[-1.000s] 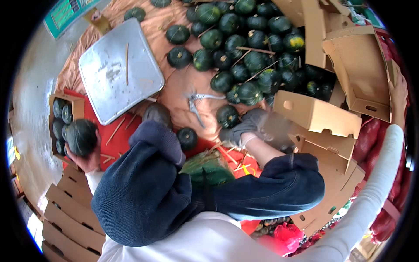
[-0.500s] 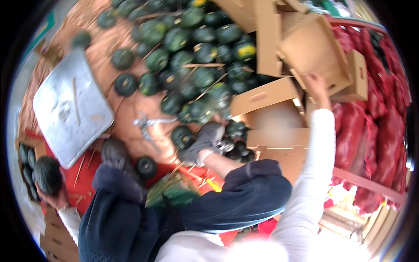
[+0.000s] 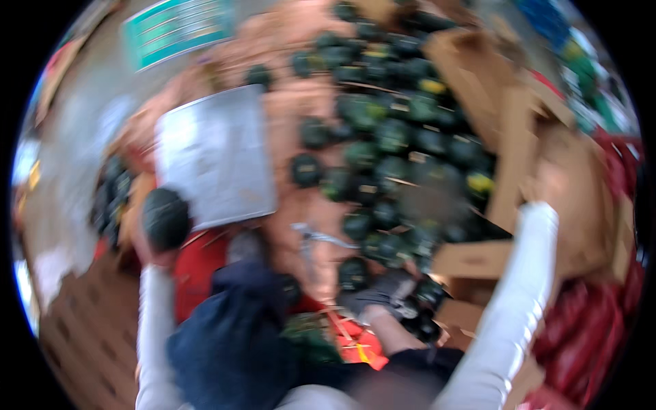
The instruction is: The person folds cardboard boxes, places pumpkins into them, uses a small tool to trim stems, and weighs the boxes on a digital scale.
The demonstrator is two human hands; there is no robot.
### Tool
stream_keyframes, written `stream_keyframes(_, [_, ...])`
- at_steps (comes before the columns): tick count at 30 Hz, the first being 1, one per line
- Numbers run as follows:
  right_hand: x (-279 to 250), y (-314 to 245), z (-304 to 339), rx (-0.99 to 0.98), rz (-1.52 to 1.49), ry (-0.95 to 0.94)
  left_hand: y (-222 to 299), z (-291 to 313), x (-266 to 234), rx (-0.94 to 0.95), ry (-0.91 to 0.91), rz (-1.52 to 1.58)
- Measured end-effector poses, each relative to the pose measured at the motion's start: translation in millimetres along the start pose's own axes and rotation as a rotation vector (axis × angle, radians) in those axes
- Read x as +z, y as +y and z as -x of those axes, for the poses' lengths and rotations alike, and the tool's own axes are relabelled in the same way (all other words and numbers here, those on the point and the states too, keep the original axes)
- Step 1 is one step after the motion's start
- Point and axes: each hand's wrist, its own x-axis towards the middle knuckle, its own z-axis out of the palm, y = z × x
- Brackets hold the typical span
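My left hand (image 3: 156, 255) grips a round, dark green kabocha squash (image 3: 166, 219) from below, beside the near left corner of a silver metal sheet (image 3: 217, 154). On the right, my right hand (image 3: 547, 183) is at an open brown cardboard box (image 3: 581, 212); motion smears its fingers, so their grip is unclear. A large heap of similar squashes (image 3: 393, 137) lies on brownish sheeting between my hands. Close to my feet, a silver metal tool (image 3: 311, 239) with long arms rests on the sheeting.
More cardboard boxes (image 3: 478, 75) stand along the heap's right side. Red mesh sacks (image 3: 581, 342) fill the lower right. Stacked brown cartons (image 3: 89, 328) stand at lower left, near a group of dark squashes (image 3: 113, 198). A green-and-white board (image 3: 179, 31) lies at the far left.
The whole view has swung left, so things sit farther right in it. The squash in my left hand is now up beside the metal sheet's corner. My right hand remains at the cardboard boxes.
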Motion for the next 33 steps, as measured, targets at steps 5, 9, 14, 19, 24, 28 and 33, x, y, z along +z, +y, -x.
stream_keyframes(5, [-57,-25,36,-0.261,-0.151,0.626,16,2,18,-0.004,0.394,0.162])
stream_keyframes(9, [-124,-147,165,-0.891,-0.231,0.242,15,23,43,-0.137,0.098,0.463])
stream_keyframes(14, [-95,-279,243,-1.490,-0.295,0.105,50,31,63,0.078,-0.016,0.211])
stream_keyframes(19, [-6,-381,269,-1.645,-0.265,0.074,86,20,100,0.191,0.079,-0.321])
stream_keyframes(24, [10,-429,281,-1.219,-0.412,0.175,71,-22,84,0.093,0.111,-0.883])
stream_keyframes(28, [24,-383,272,-0.951,-0.789,-0.323,43,-46,47,-0.015,0.165,-0.977])
stream_keyframes(33, [67,-322,299,-0.701,-0.671,-0.684,24,-99,3,0.166,0.186,-1.623])
